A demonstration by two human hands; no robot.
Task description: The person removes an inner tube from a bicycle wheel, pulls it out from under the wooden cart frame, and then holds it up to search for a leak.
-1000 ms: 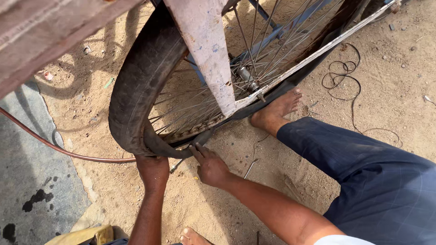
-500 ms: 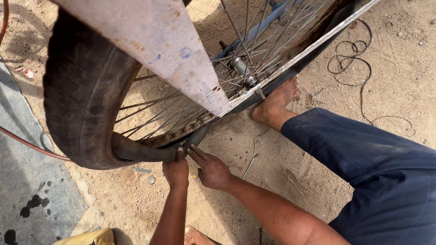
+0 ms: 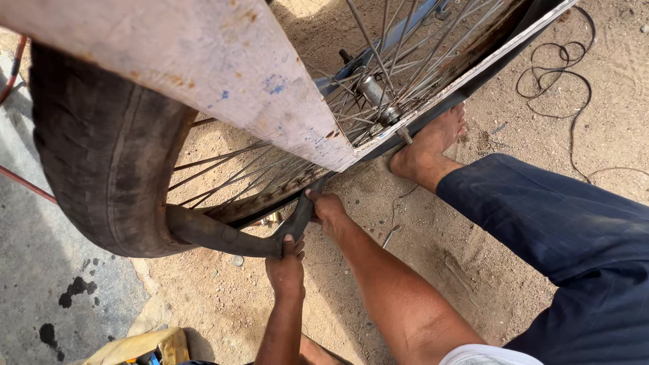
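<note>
A black inner tube (image 3: pixel 223 236) hangs out of the worn tyre (image 3: pixel 108 162) at the bottom of the wheel, its long axis running from about 9 o'clock near the tyre's tread toward 3 o'clock, then bending up along the rim (image 3: pixel 270 199) toward 1 o'clock.

My left hand (image 3: pixel 285 267) sits just below the bend, at 6 o'clock from it, fingers curled over the tube and pinching it from underneath. My right hand (image 3: pixel 328 206) is at 2 o'clock from the left one, closer to the rim, clenched around the upper stretch of the same tube where it meets the wheel. The two hands are near each other on one length of rubber, the right one nearer the rim, the left nearer the loose sag.

Spokes (image 3: pixel 291 162) fan up toward the hub (image 3: pixel 375 91) at 12 o'clock. A pale painted plank (image 3: pixel 203 61) crosses in front of the wheel. My bare foot (image 3: pixel 433 145) is planted on the sandy ground (image 3: pixel 473 270) at 2 o'clock, with my blue trouser leg (image 3: pixel 568 230) at 4 o'clock. A thin black cord (image 3: pixel 561 84) loops in the dirt at 1 o'clock, and a red hose (image 3: pixel 27 186) runs past at 9 o'clock.
</note>
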